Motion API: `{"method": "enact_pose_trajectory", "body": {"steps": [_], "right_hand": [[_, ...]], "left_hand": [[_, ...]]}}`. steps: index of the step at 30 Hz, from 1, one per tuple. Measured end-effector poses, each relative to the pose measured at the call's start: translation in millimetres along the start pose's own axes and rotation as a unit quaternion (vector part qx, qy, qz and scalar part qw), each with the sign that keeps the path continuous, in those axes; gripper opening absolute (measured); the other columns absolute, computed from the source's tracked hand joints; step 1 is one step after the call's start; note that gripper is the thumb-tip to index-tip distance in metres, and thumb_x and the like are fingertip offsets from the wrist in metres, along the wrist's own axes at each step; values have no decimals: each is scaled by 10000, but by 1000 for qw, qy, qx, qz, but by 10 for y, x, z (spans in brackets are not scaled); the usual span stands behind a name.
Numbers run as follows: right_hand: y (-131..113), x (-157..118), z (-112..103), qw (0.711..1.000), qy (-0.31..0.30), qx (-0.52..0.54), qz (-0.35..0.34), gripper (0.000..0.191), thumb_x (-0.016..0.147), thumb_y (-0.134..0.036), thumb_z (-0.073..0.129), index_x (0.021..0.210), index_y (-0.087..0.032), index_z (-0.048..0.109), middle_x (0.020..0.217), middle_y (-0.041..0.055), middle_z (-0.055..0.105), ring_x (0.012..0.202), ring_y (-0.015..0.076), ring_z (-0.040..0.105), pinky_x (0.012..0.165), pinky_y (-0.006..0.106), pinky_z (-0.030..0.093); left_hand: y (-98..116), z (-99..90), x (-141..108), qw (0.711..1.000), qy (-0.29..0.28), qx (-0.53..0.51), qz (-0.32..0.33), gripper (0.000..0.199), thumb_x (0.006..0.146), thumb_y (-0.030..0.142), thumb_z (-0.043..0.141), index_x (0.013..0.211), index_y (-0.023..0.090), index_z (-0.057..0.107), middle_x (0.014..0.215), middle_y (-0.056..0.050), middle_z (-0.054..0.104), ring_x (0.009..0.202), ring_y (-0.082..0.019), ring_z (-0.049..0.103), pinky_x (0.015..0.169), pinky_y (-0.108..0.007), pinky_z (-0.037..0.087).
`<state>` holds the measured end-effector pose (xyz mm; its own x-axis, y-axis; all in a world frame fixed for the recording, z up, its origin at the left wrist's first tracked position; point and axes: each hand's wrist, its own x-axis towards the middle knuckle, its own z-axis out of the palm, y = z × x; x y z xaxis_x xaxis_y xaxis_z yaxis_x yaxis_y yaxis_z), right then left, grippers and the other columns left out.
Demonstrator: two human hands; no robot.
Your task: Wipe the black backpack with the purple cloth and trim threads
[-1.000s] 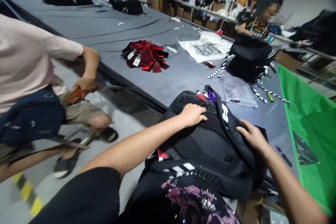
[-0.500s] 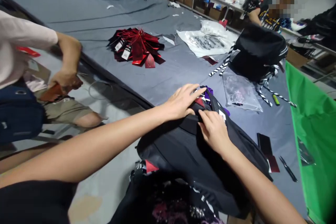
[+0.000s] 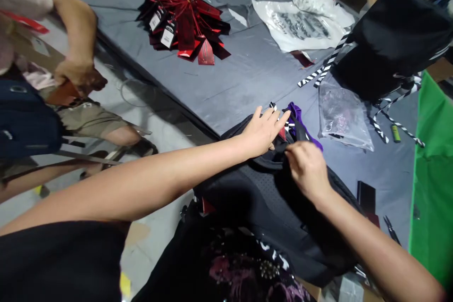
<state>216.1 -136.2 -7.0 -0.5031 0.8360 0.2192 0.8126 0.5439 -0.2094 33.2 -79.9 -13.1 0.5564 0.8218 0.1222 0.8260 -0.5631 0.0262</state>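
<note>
A black backpack (image 3: 244, 198) leans across the table's near edge and my lap. At its top, my left hand (image 3: 264, 132) lies with fingers spread over the fabric. Bent fingers of my right hand (image 3: 307, 167) pinch the bag's black top edge; the exact part between the fingertips is hidden. Just beyond both hands, purple fabric (image 3: 296, 112) and a red piece with black-and-white trim (image 3: 282, 133) show at the bag's top.
Red and black hang tags (image 3: 186, 26) lie fanned out on the grey-covered table (image 3: 226, 85). Rightward are a white plastic bag (image 3: 279, 19), a black bag (image 3: 399, 42), a clear plastic bag (image 3: 343, 118) and pointed tweezers (image 3: 392, 230). A seated co-worker's hand (image 3: 78, 75) is at left.
The view has tilted down and moved closer to the table. My right hand has curled tighter and lifted the bag's edge; my left hand stays on the bag's top, fingers more spread.
</note>
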Motion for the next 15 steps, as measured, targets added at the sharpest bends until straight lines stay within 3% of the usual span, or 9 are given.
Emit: {"method": "enact_pose_trajectory", "body": {"steps": [1, 3, 6, 8, 11, 15], "right_hand": [[41, 79, 1, 999, 9, -27, 34, 355, 921, -317, 553, 1228, -141, 574, 1202, 186, 589, 1124, 316, 532, 914, 460, 447], [98, 221, 58, 994, -24, -63, 82, 786, 818, -422, 697, 1450, -106, 352, 1435, 246, 416, 1287, 404, 412, 992, 561, 405], [141, 356, 230, 984, -107, -81, 113, 1161, 657, -451, 835, 1534, -143, 139, 1525, 269, 285, 1332, 474, 350, 987, 674, 376], [158, 388, 319, 982, -124, -80, 116, 1219, 607, -410, 866, 1537, -160, 120, 1527, 276, 273, 1306, 498, 374, 952, 691, 403], [191, 376, 344, 986, -134, -42, 95, 1146, 658, -324, 814, 1539, -144, 104, 1528, 270, 268, 1266, 468, 436, 916, 620, 482], [264, 344, 301, 987, -141, -11, 79, 1083, 691, -264, 752, 1543, -133, 97, 1551, 252, 227, 1311, 451, 406, 965, 603, 473]], "left_hand": [[16, 1, -12, 1000, 2, -1, -7, 1001, 791, 413, 722, 1527, 53, 146, 1465, -210, 413, 1345, -330, 355, 1124, -476, 223], [41, 6, -24, 1000, -2, -7, -11, 987, 803, 410, 707, 1529, 56, 139, 1487, -211, 385, 1364, -330, 334, 1127, -469, 225], [52, 17, -22, 1000, -19, -7, -16, 960, 814, 392, 693, 1532, 72, 142, 1519, -206, 349, 1389, -330, 307, 1132, -465, 231], [46, 24, -12, 1000, -27, -6, -12, 979, 812, 401, 696, 1540, 85, 122, 1541, -206, 316, 1408, -338, 283, 1133, -473, 239], [33, 32, 10, 999, -46, -15, 13, 1129, 746, 523, 736, 1554, 122, 56, 1589, -218, 204, 1450, -382, 200, 1139, -529, 223], [44, 43, 31, 997, -77, -8, 18, 1273, 660, 546, 799, 1557, 169, -21, 1618, -234, 42, 1474, -427, 102, 1145, -589, 164]]}}
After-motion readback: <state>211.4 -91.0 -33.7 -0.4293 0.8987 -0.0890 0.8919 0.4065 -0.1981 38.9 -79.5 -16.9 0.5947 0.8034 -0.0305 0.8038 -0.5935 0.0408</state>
